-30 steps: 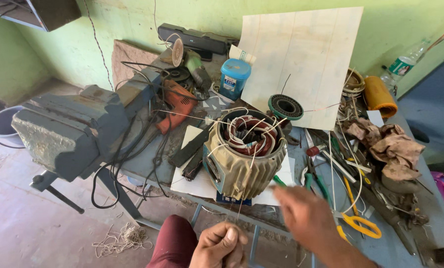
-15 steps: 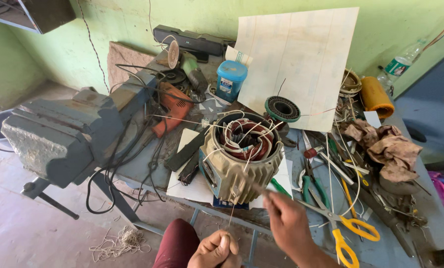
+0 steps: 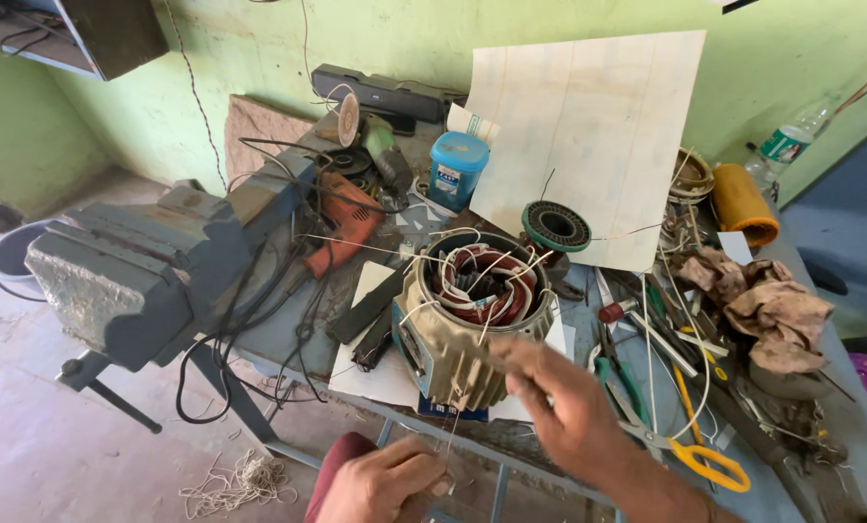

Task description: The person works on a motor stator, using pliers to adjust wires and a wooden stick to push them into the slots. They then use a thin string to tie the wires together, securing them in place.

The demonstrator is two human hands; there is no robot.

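Stator [image 3: 474, 324]: sits on the bench [image 3: 278, 334] edge, before you, windings up.
Right hand [image 3: 559, 402]: your hand has risen to the stator's near rim, fingers pinched, seemingly on thin string [image 3: 450, 426]; motion-blurred.
Left hand [image 3: 390, 481]: still low, curled shut near the string's end; its grip is cut off.

Ribbed matt metal motor housing [image 3: 458, 353]; glossy copper windings [image 3: 482, 281]

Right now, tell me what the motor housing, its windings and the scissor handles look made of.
Motor housing: cast metal, dull grey-beige, ribbed fins. Windings: likely enamelled copper wire, reddish-brown glossy coils. Scissor handles: probably plastic, smooth bright yellow loops.
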